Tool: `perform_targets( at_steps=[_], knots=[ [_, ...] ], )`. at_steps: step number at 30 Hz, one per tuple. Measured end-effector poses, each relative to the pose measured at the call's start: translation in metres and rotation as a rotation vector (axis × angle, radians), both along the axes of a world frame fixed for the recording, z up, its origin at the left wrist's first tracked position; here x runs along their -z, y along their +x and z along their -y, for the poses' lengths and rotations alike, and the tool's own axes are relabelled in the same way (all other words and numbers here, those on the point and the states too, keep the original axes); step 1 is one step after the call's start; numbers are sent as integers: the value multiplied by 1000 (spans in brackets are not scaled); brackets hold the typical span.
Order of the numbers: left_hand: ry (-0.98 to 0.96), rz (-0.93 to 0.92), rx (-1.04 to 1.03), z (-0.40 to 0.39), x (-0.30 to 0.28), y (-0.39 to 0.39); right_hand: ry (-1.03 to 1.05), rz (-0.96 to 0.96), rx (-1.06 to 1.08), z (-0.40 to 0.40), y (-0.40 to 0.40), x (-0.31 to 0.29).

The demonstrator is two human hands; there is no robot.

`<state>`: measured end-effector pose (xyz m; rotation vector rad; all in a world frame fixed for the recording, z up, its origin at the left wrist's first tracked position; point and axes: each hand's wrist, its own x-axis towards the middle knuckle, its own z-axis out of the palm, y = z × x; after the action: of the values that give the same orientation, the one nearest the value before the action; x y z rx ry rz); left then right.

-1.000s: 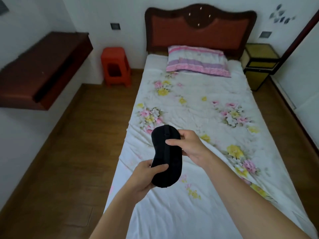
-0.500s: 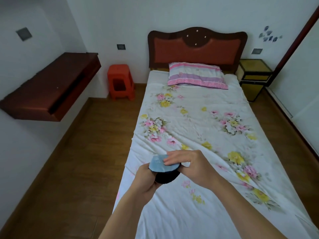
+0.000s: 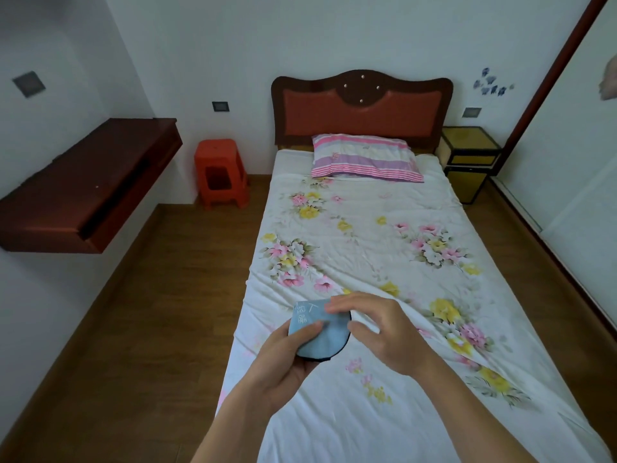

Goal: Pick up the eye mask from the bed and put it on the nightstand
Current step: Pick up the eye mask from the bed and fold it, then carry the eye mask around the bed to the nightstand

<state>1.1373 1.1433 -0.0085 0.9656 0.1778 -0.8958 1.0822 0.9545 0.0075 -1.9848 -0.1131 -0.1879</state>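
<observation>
Since a second ago the eye mask [image 3: 317, 339] has been folded in half: then it was held open and long, black side out; now it is a compact half-round with its pale blue side up and a black edge showing underneath. It is held in the air above the near left part of the bed [image 3: 384, 412], not resting on it.

Two bare hands are in view. The left hand [image 3: 283, 369] grips the mask from below, thumb pressed on the blue face. The right hand [image 3: 380, 332] sits just beside it, fingers curled loosely, fingertips touching the mask's top right edge — a light touch, not a full grasp.

The bed carries one white sheet printed with pink and yellow flowers, and one striped pillow [image 3: 364, 157] at the far end against one dark red headboard [image 3: 362, 111].

One nightstand [image 3: 469, 162] (yellow panels, dark frame) stands at the far right corner of the bed, well apart from the hands. One red stool [image 3: 220, 172] stands on the wooden floor left of the bed — and one dark wooden shelf [image 3: 86, 185] is fixed to the left wall.
</observation>
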Motion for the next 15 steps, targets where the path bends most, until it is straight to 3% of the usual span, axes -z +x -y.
perform_targets(
  at_steps=[8,15],
  knots=[
    [135,44,-77,-2,1,7,723,-206,469,-9,-9,23],
    [196,134,-92,-4,4,-3,1026,-432,604,-33,-22,42]
  ],
)
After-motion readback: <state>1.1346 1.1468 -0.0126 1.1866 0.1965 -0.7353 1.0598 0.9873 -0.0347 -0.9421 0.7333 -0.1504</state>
